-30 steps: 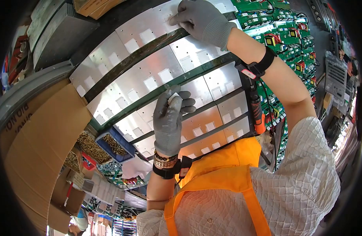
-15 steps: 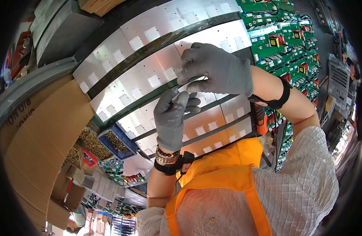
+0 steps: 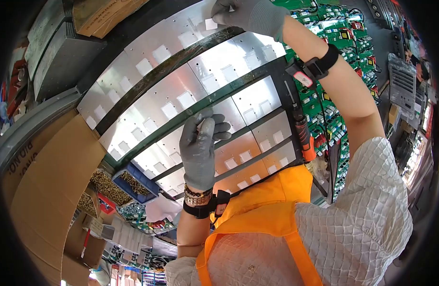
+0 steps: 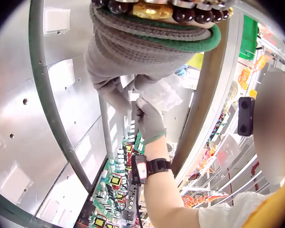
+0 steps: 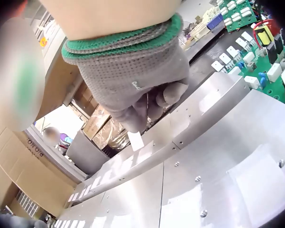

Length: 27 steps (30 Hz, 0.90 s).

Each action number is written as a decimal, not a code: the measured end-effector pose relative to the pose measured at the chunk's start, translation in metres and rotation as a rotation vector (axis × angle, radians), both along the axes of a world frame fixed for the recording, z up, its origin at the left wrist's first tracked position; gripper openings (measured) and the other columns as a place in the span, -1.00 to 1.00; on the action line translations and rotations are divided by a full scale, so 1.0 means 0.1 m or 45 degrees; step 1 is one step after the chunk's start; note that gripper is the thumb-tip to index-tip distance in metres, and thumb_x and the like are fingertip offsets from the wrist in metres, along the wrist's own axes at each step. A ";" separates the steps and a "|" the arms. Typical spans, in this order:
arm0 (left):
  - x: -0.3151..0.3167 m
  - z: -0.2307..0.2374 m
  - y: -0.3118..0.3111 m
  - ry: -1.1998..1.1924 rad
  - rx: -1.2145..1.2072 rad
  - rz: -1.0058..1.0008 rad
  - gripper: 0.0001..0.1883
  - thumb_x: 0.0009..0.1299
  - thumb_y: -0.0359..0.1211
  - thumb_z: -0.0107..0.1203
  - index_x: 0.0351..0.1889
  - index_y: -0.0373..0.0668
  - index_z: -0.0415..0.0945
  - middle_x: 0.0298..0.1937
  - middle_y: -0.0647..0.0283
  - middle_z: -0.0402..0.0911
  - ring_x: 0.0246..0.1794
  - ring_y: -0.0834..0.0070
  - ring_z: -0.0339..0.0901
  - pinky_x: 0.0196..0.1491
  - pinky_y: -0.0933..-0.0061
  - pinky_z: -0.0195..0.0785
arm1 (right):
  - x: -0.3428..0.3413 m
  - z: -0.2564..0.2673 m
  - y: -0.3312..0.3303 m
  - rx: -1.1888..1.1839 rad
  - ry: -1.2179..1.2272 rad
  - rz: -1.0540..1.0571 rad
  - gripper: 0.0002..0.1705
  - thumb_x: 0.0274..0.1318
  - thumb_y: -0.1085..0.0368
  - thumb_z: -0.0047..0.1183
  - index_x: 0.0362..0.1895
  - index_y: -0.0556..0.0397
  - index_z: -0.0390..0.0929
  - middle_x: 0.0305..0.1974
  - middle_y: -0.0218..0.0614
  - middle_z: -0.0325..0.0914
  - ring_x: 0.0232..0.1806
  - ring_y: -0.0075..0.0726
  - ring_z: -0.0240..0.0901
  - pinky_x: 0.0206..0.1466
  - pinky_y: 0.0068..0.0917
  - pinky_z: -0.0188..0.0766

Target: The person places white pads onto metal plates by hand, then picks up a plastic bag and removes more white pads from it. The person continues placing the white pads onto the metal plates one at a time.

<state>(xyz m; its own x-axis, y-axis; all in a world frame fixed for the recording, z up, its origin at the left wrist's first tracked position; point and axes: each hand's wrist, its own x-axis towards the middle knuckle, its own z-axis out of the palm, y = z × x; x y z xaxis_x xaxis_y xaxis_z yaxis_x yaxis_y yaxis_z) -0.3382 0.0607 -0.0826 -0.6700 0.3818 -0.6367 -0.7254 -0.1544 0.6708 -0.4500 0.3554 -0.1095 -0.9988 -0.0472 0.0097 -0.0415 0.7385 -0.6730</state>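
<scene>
Jutting from the fingers of the right hand (image 3: 252, 15), a pad (image 3: 210, 24) is pinched; between those of the left hand (image 3: 198, 150), a pale bit (image 3: 199, 127) is clamped.

Blue bin (image 3: 147, 197) near brown cardboard (image 3: 50, 195)

Right hand (image 3: 250, 16) pinches a white square (image 3: 211, 24) over the far metal plates (image 3: 150, 44). Left hand (image 3: 198, 150), fingers curled, is over nearer ones. Screwdriver (image 3: 303, 136) beside green boards (image 3: 341, 52).
</scene>
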 end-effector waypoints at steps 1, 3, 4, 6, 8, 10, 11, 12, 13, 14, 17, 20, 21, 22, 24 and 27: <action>0.00 0.00 0.00 -0.002 -0.017 -0.014 -0.74 0.54 -0.40 -0.02 0.11 -0.31 0.48 -0.11 0.07 0.66 -0.22 0.39 0.64 -0.18 0.39 0.57 | -0.03 -0.02 -0.01 0.009 -0.019 -0.002 -0.84 -0.05 0.25 0.21 -0.38 0.04 0.70 -0.32 -0.14 0.56 -0.21 -0.04 0.55 -0.12 -0.24 0.47; 0.00 0.00 0.00 -0.003 -0.021 -0.005 -0.74 0.54 -0.40 -0.03 0.11 -0.31 0.48 -0.11 0.08 0.66 -0.22 0.39 0.64 -0.18 0.39 0.57 | -0.07 -0.02 -0.04 0.034 -0.073 0.019 -0.86 -0.05 0.26 0.21 -0.39 0.02 0.70 -0.32 -0.14 0.56 -0.20 -0.04 0.54 -0.10 -0.23 0.46; 0.00 0.00 0.00 -0.002 -0.021 0.001 -0.74 0.54 -0.40 -0.03 0.11 -0.31 0.48 -0.11 0.08 0.66 -0.22 0.40 0.64 -0.17 0.39 0.57 | -0.10 -0.02 -0.05 0.065 -0.125 0.036 -0.87 -0.06 0.27 0.20 -0.41 0.01 0.70 -0.32 -0.15 0.56 -0.20 -0.04 0.54 -0.09 -0.22 0.45; 0.00 -0.01 -0.01 0.003 -0.023 0.003 -0.74 0.54 -0.41 -0.03 0.12 -0.31 0.48 -0.11 0.08 0.65 -0.22 0.40 0.64 -0.17 0.39 0.57 | -0.14 -0.08 -0.05 0.169 -0.075 0.101 -0.88 -0.07 0.27 0.20 -0.40 -0.01 0.70 -0.32 -0.15 0.56 -0.20 -0.04 0.53 -0.07 -0.21 0.45; 0.00 -0.02 -0.01 0.008 -0.023 0.004 -0.74 0.54 -0.41 -0.03 0.12 -0.31 0.47 -0.11 0.08 0.65 -0.22 0.40 0.64 -0.17 0.39 0.57 | -0.14 -0.11 -0.06 0.276 -0.023 0.166 -0.88 -0.07 0.28 0.20 -0.40 -0.02 0.71 -0.32 -0.16 0.56 -0.21 -0.04 0.53 -0.06 -0.19 0.44; 0.00 -0.03 -0.01 0.005 -0.018 0.002 -0.73 0.54 -0.41 -0.03 0.12 -0.31 0.47 -0.10 0.08 0.65 -0.22 0.40 0.64 -0.17 0.39 0.57 | -0.11 -0.10 -0.09 0.345 0.180 0.135 -0.88 -0.05 0.27 0.18 -0.38 -0.07 0.71 -0.34 -0.18 0.55 -0.21 -0.03 0.51 -0.04 -0.16 0.42; 0.00 -0.04 -0.01 0.006 -0.019 0.002 -0.73 0.54 -0.41 -0.03 0.12 -0.31 0.47 -0.10 0.08 0.65 -0.22 0.40 0.64 -0.17 0.39 0.57 | -0.08 -0.08 -0.09 0.345 0.180 0.136 -0.88 -0.05 0.27 0.18 -0.38 -0.07 0.71 -0.34 -0.18 0.55 -0.21 -0.03 0.51 -0.04 -0.16 0.42; 0.01 -0.05 -0.02 -0.002 -0.019 0.007 -0.73 0.54 -0.41 -0.03 0.12 -0.31 0.47 -0.10 0.08 0.65 -0.22 0.40 0.64 -0.17 0.39 0.57 | -0.05 -0.06 -0.08 0.322 0.188 0.134 -0.88 -0.02 0.27 0.15 -0.36 -0.08 0.70 -0.34 -0.20 0.54 -0.20 -0.01 0.50 -0.05 -0.15 0.42; 0.01 -0.05 -0.02 -0.008 -0.020 0.013 -0.73 0.54 -0.41 -0.02 0.12 -0.30 0.47 -0.10 0.08 0.65 -0.21 0.40 0.64 -0.17 0.39 0.57 | -0.03 -0.05 -0.07 0.299 0.196 0.133 -0.87 0.01 0.27 0.13 -0.34 -0.10 0.70 -0.33 -0.21 0.53 -0.20 0.00 0.49 -0.06 -0.14 0.42; 0.01 -0.05 -0.02 -0.008 -0.021 0.014 -0.73 0.54 -0.41 -0.02 0.12 -0.30 0.47 -0.10 0.08 0.65 -0.21 0.40 0.64 -0.17 0.39 0.57 | -0.02 -0.08 -0.07 0.298 0.197 0.134 -0.87 0.01 0.27 0.13 -0.34 -0.10 0.70 -0.33 -0.21 0.53 -0.20 0.00 0.49 -0.06 -0.14 0.42; 0.02 -0.04 -0.01 0.005 -0.020 -0.001 -0.74 0.53 -0.40 -0.02 0.12 -0.30 0.47 -0.10 0.08 0.65 -0.21 0.40 0.64 -0.17 0.39 0.57 | 0.05 -0.13 -0.09 0.313 0.179 0.135 -0.85 0.05 0.27 0.10 -0.30 -0.14 0.70 -0.32 -0.24 0.52 -0.21 0.02 0.47 -0.06 -0.15 0.41; 0.02 -0.03 0.01 0.005 -0.028 -0.011 -0.73 0.53 -0.40 0.00 0.12 -0.30 0.47 -0.10 0.08 0.65 -0.21 0.40 0.65 -0.17 0.39 0.57 | 0.12 -0.04 -0.16 0.548 0.124 0.243 -0.80 0.07 0.27 0.08 -0.24 -0.18 0.71 -0.26 -0.24 0.52 -0.17 0.01 0.45 -0.05 -0.17 0.40; 0.01 -0.02 0.01 -0.001 -0.028 -0.013 -0.73 0.53 -0.39 0.00 0.12 -0.30 0.47 -0.11 0.08 0.65 -0.21 0.40 0.65 -0.16 0.40 0.57 | 0.14 -0.06 -0.17 0.582 0.122 0.248 -0.79 0.07 0.26 0.07 -0.22 -0.19 0.72 -0.24 -0.24 0.52 -0.14 -0.01 0.44 -0.05 -0.17 0.40; 0.01 -0.01 0.01 -0.009 -0.029 -0.013 -0.73 0.53 -0.39 0.00 0.12 -0.30 0.47 -0.11 0.09 0.65 -0.21 0.41 0.65 -0.16 0.40 0.56 | 0.15 -0.07 -0.18 0.614 0.118 0.254 -0.78 0.08 0.25 0.07 -0.20 -0.20 0.72 -0.21 -0.25 0.52 -0.10 -0.03 0.43 -0.04 -0.17 0.39; 0.01 -0.02 0.00 0.001 -0.030 -0.018 -0.73 0.53 -0.39 0.00 0.12 -0.30 0.47 -0.11 0.09 0.65 -0.21 0.41 0.64 -0.16 0.40 0.56 | 0.15 -0.07 -0.17 0.632 0.119 0.277 -0.78 0.08 0.24 0.07 -0.20 -0.20 0.72 -0.19 -0.26 0.52 -0.08 -0.04 0.42 -0.04 -0.17 0.39; 0.01 -0.07 -0.02 0.018 -0.016 -0.026 -0.72 0.52 -0.40 0.00 0.13 -0.30 0.47 -0.10 0.09 0.65 -0.20 0.40 0.64 -0.14 0.39 0.56 | 0.16 -0.08 -0.14 0.654 0.148 0.320 -0.77 0.08 0.22 0.07 -0.19 -0.19 0.72 -0.17 -0.28 0.51 -0.07 -0.06 0.42 -0.04 -0.17 0.39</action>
<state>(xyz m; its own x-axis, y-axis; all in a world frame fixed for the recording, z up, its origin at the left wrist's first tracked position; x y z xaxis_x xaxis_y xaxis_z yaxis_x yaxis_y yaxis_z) -0.3372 0.0585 -0.0894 -0.6708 0.3878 -0.6322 -0.7190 -0.1311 0.6825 -0.4342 0.3419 -0.1175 -0.9502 -0.3101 0.0318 -0.3097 0.9271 -0.2114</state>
